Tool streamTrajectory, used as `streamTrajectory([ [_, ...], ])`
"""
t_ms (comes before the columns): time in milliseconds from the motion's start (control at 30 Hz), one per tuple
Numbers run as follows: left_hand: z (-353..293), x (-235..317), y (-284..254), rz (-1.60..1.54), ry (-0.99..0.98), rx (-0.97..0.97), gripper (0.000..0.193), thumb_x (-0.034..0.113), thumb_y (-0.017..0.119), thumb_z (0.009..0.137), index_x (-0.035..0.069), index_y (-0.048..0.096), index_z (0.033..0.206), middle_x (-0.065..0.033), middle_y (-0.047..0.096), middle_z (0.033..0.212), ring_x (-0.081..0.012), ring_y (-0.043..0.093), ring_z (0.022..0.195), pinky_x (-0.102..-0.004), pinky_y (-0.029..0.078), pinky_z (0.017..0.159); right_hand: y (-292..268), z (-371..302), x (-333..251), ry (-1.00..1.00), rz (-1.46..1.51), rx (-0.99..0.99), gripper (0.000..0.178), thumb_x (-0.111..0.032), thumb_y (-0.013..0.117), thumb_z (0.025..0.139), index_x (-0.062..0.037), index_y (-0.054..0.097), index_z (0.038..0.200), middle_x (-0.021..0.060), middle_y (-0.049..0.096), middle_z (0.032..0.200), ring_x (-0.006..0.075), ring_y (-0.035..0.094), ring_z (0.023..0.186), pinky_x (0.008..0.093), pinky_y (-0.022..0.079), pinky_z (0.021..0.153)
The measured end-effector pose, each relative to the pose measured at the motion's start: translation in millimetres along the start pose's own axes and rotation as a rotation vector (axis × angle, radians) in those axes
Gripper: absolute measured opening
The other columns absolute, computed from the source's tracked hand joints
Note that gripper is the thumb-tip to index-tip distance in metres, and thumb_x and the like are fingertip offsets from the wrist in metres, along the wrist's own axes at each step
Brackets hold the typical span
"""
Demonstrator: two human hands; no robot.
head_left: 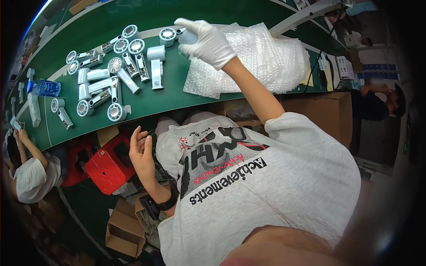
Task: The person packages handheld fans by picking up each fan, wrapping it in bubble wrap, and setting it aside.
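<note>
My right hand point(210, 44), in a white glove, is over the far side of the green table. Its fingers are closed around a light-blue handheld fan point(189, 37), mostly hidden by the glove. Just left of it lies another handheld fan point(167, 36). My bare left hand point(143, 153) hovers in front of the table's near edge, fingers loosely apart and holding nothing. Several more light-blue fans with round grilles and short handles lie in a loose group on the table; one fan point(156, 66) lies nearest the gloved hand's left.
Stacked bubble wrap sheets point(248, 62) cover the table to the right. A blue bottle point(46, 88) stands at the left. Below are a red stool point(108, 170) and an open cardboard box point(125, 228). A co-worker point(37, 177) sits at far left.
</note>
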State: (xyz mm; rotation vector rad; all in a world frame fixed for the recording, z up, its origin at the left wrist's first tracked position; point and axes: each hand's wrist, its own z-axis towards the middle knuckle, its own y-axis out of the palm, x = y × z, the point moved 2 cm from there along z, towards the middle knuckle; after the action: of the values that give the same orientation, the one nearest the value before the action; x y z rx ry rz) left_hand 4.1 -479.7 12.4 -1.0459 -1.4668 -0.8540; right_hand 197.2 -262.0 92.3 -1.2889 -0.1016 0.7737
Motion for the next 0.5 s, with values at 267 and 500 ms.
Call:
streamTrajectory([
  [267, 28, -41, -12, 0.747, -0.152, -0.101, 0.041, 0.015, 0.058, 0.081, -0.001, 0.047, 0.118, -0.0117, 0.059, 0.091, -0.0112, 0.054, 0.082, -0.0229, 0.043, 0.071, 26, 16, 18, 0.017, -0.004, -0.210, 0.047, -0.027, 0.062, 0.065, -0.0196, 0.053, 0.110, 0.0153, 0.056, 0.101, 0.0304, 0.059, 0.082, 0.0374, 0.049, 0.069],
  [500, 47, 19, 4, 0.290, 0.053, -0.208, 0.041, 0.015, 0.054, 0.083, 0.001, 0.046, 0.121, -0.0104, 0.058, 0.098, -0.0146, 0.057, 0.081, -0.0251, 0.045, 0.069, -5, 14, 21, 0.231, 0.773, -0.419, 0.048, -0.030, 0.063, 0.069, -0.0173, 0.053, 0.114, 0.0111, 0.057, 0.103, 0.0246, 0.060, 0.080, 0.0401, 0.051, 0.059],
])
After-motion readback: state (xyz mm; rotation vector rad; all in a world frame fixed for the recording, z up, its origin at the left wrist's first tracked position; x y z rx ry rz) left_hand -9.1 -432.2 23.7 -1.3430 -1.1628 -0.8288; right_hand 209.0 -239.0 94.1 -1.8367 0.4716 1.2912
